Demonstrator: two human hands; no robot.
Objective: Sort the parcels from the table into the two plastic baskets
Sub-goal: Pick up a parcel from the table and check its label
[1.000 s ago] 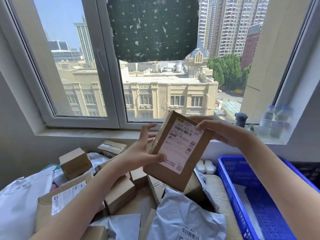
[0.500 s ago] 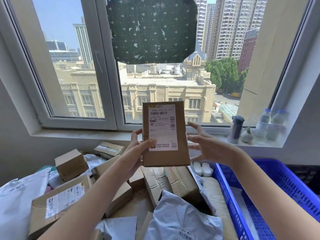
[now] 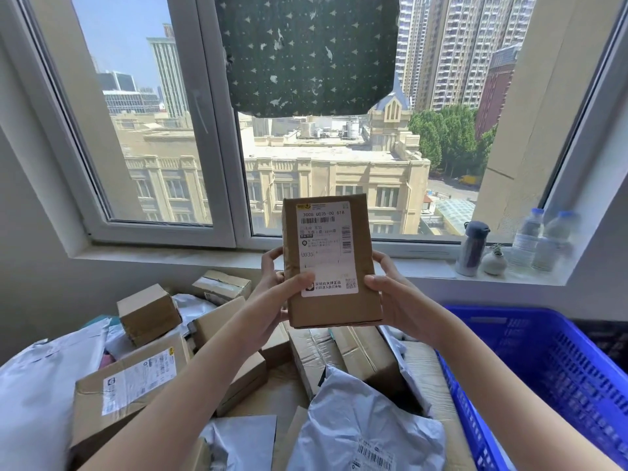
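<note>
I hold a brown cardboard parcel point(image 3: 331, 263) upright in front of the window, its white shipping label facing me. My left hand point(image 3: 277, 294) grips its left edge, thumb on the label's lower corner. My right hand point(image 3: 390, 294) grips its right edge, thumb on the front. Below lies a pile of parcels: cardboard boxes such as a labelled one point(image 3: 125, 385) at the left and a small one point(image 3: 147, 312), plus grey plastic mailers point(image 3: 367, 426). A blue plastic basket point(image 3: 550, 375) stands at the right. I see only this one basket.
The window sill point(image 3: 424, 266) runs behind the pile and carries a dark flask point(image 3: 471, 248), a small plant pot point(image 3: 494, 261) and two water bottles point(image 3: 542, 241) at the right. A grey wall point(image 3: 40, 283) bounds the pile on the left.
The parcel turned from tilted to upright with its label facing me. My right hand let go of its top corner, hovered open beside it, and now grips its right edge.
</note>
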